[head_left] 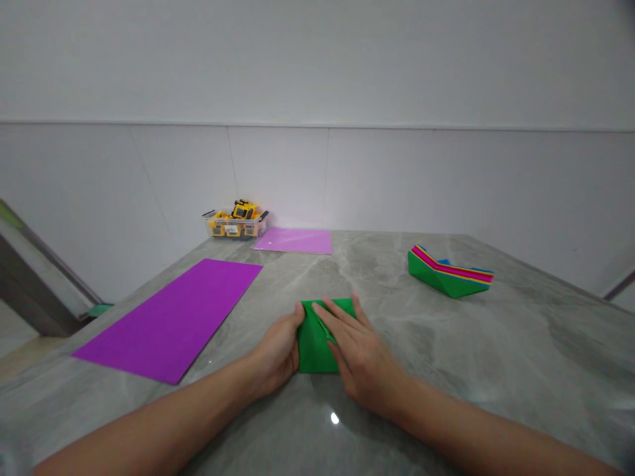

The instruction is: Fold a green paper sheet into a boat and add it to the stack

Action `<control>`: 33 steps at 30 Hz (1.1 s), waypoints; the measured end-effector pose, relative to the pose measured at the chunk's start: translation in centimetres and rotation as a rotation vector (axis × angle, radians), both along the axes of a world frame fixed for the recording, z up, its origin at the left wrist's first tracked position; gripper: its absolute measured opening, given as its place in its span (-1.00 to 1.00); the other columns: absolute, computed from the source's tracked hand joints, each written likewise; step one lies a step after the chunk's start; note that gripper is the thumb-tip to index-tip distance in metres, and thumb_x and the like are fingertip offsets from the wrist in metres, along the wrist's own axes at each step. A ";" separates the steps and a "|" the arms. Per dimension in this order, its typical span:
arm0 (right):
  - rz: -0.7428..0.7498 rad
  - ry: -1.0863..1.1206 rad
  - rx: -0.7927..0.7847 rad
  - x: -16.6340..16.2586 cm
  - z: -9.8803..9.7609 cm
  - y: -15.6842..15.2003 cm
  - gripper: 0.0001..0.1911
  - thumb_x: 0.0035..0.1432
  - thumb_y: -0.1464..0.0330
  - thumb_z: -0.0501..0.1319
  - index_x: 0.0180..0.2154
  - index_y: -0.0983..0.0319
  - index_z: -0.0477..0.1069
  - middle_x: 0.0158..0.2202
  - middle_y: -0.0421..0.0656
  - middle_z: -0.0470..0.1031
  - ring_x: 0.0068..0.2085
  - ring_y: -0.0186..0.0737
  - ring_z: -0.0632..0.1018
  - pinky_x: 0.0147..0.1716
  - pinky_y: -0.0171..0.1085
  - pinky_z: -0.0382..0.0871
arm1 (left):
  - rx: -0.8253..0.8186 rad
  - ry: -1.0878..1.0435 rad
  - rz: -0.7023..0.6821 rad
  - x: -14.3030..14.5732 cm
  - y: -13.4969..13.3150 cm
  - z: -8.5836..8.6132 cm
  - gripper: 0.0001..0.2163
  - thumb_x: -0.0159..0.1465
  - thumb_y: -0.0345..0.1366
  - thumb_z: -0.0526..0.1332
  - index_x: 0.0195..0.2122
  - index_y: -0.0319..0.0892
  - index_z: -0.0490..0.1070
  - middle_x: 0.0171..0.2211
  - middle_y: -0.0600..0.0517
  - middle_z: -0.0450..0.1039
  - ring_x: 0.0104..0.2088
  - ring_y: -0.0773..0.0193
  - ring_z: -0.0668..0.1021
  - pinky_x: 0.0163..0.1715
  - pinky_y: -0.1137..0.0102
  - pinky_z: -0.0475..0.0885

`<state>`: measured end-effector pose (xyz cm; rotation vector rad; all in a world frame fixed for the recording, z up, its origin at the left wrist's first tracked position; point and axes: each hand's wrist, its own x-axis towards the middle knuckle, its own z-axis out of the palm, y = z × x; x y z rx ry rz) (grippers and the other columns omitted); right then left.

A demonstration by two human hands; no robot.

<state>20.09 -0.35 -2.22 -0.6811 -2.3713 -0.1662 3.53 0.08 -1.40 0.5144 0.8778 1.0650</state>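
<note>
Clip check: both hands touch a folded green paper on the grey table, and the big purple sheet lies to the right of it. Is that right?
Not quite. The head view shows the big purple sheet lying to the left of the folded green paper, not the right. The rest holds: the left hand and right hand both touch it on the grey table.

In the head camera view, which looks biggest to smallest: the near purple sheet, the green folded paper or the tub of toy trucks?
1. near purple sheet
2. green folded paper, partly covered
3. tub of toy trucks, farthest away, so its true size is unsure
</note>
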 end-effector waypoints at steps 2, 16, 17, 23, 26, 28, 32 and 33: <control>0.021 -0.035 0.022 -0.2 -0.2 -0.1 -0.18 0.01 0.66 -0.05 0.35 0.47 -0.07 0.28 0.15 0.25 0.34 0.01 0.20 0.29 0.27 0.02 | -0.014 -0.027 0.004 0.0 0.1 -0.1 -0.67 0.43 -0.19 0.04 -0.04 -0.36 0.44 -0.19 -0.20 0.61 -0.17 0.09 0.65 -0.13 0.27 0.55; -0.116 -0.138 0.100 -0.6 0.7 -0.6 -0.22 0.04 0.66 -0.03 0.34 0.47 0.01 0.35 0.16 0.09 0.40 0.24 -0.11 0.23 0.45 -0.13 | 0.046 0.029 -0.020 -0.2 -0.3 1.0 -0.76 0.35 -0.24 0.14 -0.14 -0.29 0.50 -0.31 -0.11 0.63 -0.38 0.17 0.65 -0.29 0.32 0.58; -0.161 -0.106 0.105 -0.5 0.8 -0.5 -0.26 0.10 0.63 -0.01 0.34 0.45 0.01 0.37 0.16 0.03 0.40 0.25 -0.15 0.23 0.46 -0.15 | 0.045 0.025 -0.012 -0.1 -0.3 1.0 -0.76 0.35 -0.25 0.13 -0.16 -0.29 0.51 -0.31 -0.11 0.63 -0.39 0.17 0.65 -0.29 0.31 0.58; -0.224 0.153 -0.186 0.5 -0.7 1.7 -0.34 0.30 0.45 0.03 0.38 0.32 -0.08 0.39 0.17 -0.03 0.38 0.09 0.10 0.24 0.18 0.19 | 0.024 0.008 0.030 0.0 -0.4 1.0 -0.71 0.39 -0.23 0.09 -0.05 -0.33 0.46 -0.20 -0.19 0.62 -0.30 0.11 0.67 -0.19 0.22 0.59; -0.208 0.333 -0.370 1.1 -1.2 2.8 -0.37 0.31 0.33 0.10 0.34 0.27 0.02 0.32 0.14 0.17 0.30 0.05 0.27 0.21 0.13 0.24 | 0.036 -0.004 0.048 0.1 -0.2 1.2 -0.71 0.41 -0.27 0.07 0.00 -0.37 0.43 -0.15 -0.23 0.60 -0.22 0.07 0.66 -0.14 0.21 0.58; -0.170 0.410 -0.476 1.4 -0.9 3.1 -0.39 0.27 0.29 0.15 0.30 0.26 0.11 0.22 0.11 0.33 0.23 0.06 0.37 0.18 0.13 0.27 | 0.041 -0.016 0.074 0.0 -0.1 1.3 -0.68 0.43 -0.27 0.02 0.03 -0.39 0.40 -0.13 -0.25 0.59 -0.18 0.06 0.66 -0.11 0.21 0.57; -0.071 0.502 -0.741 1.6 0.0 2.8 -0.48 0.22 0.24 0.21 0.19 0.20 0.29 -0.11 -0.03 0.57 -0.19 -0.08 0.62 -0.18 -0.09 0.54 | 0.063 -0.034 0.108 -0.4 0.2 1.5 -0.63 0.47 -0.24 -0.06 0.07 -0.41 0.35 -0.10 -0.28 0.58 -0.14 0.05 0.65 -0.06 0.18 0.55; -0.062 0.530 -0.820 1.6 0.2 2.6 -0.46 0.22 0.24 0.20 0.21 0.20 0.26 -0.23 -0.08 0.59 -0.35 -0.14 0.62 -0.35 -0.17 0.55 | 0.063 -0.041 0.088 -0.6 0.2 1.5 -0.63 0.47 -0.22 -0.06 0.06 -0.40 0.35 -0.10 -0.28 0.58 -0.14 0.05 0.65 -0.05 0.17 0.54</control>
